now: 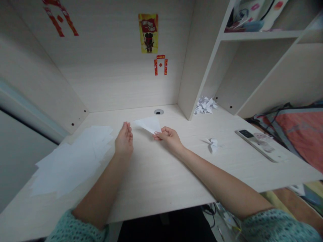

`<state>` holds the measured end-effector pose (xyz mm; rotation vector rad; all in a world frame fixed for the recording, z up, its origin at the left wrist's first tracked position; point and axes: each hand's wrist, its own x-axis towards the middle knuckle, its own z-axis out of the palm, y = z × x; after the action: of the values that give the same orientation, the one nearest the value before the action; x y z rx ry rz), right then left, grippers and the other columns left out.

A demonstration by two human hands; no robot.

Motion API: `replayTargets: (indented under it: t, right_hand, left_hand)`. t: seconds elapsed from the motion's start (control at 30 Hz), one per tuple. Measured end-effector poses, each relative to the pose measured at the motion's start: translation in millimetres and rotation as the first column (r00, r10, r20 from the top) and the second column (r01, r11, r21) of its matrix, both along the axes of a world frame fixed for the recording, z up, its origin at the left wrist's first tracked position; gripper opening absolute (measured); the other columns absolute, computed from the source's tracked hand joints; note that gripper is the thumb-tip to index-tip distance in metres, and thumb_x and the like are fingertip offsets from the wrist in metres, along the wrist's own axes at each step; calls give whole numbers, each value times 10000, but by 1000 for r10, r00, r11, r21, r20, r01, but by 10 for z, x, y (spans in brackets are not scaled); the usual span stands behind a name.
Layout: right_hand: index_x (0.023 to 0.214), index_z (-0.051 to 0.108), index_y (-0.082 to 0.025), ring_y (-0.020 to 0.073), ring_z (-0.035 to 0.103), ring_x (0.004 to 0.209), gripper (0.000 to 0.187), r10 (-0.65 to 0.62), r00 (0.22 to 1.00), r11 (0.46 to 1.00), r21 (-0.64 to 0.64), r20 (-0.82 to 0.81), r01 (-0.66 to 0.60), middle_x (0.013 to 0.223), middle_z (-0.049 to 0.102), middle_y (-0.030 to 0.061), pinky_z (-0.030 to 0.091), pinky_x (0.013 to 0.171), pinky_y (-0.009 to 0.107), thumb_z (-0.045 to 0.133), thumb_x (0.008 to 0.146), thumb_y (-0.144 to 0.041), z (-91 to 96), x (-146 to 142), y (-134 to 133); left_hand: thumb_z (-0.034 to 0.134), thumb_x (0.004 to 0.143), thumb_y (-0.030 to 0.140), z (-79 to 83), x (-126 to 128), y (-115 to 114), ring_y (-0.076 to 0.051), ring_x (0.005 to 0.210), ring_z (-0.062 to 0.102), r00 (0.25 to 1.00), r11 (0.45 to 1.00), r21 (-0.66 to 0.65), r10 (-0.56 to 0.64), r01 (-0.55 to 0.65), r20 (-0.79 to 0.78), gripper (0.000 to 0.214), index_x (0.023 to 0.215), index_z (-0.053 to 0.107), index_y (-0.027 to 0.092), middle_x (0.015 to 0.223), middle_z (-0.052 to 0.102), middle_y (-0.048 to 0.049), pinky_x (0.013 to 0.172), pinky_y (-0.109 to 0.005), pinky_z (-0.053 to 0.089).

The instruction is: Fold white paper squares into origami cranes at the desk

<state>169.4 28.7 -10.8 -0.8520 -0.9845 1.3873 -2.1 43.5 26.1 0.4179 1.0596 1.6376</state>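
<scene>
My right hand (168,135) pinches the near right corner of a white sheet of paper (149,124), which is raised a little off the desk. To the left of that sheet, my left hand (124,138) stands on its edge with the fingers stretched out and nothing in it. A spread pile of white paper sheets (73,161) lies on the desk left of my left hand. Right of my right forearm sits a small folded paper figure (212,144), shaped like a bird.
A heap of small folded white paper pieces (205,105) fills the corner behind the upright panel (202,60). A phone (257,145) lies near the desk's right edge. The desk (151,188) has a round cable hole (158,112) at the back. Shelves stand at upper right.
</scene>
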Motion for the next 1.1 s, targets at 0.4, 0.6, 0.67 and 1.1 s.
replayTargets:
  t: [0.4,0.6,0.67,1.1]
  right_hand:
    - [917,682,-256,188,637,818,194,-391,789,867,477,474,143,918,700,23,483,771,318,555,796,-336,-72,21,-41]
    - [1004,662,-276,189,628,837,301,-302,767,872,489,566,-18,969,692,27,478,783,316,659,717,-371,-39,48,-76]
    - [1000,661,-263,181,625,793,342,-262,786,887,460,559,-32,935,696,31,478,758,308,683,685,-393,-25,57,-69]
    - [719,636,-187,140,512,609,320,-261,895,938,313,363,146,646,588,-3,368,540,235,512,776,-477,-25,51,18]
  left_hand:
    - [540,742,549,-122,320,-205,-240,992,602,888,933,9,-340,361,-309,507,1056,591,154,1151,601,-147,824,-361,465]
    - [526,769,524,-102,303,-204,-232,997,595,908,926,54,-353,373,-225,531,1155,533,159,1149,599,-143,808,-341,493]
    - [511,776,532,-110,298,-207,-231,1032,578,905,919,58,-372,391,-206,534,1163,529,164,1160,593,-143,814,-321,491]
    - [595,737,380,-170,302,-165,-220,905,607,927,944,48,-309,326,-212,339,984,635,152,1003,661,-87,717,-316,499]
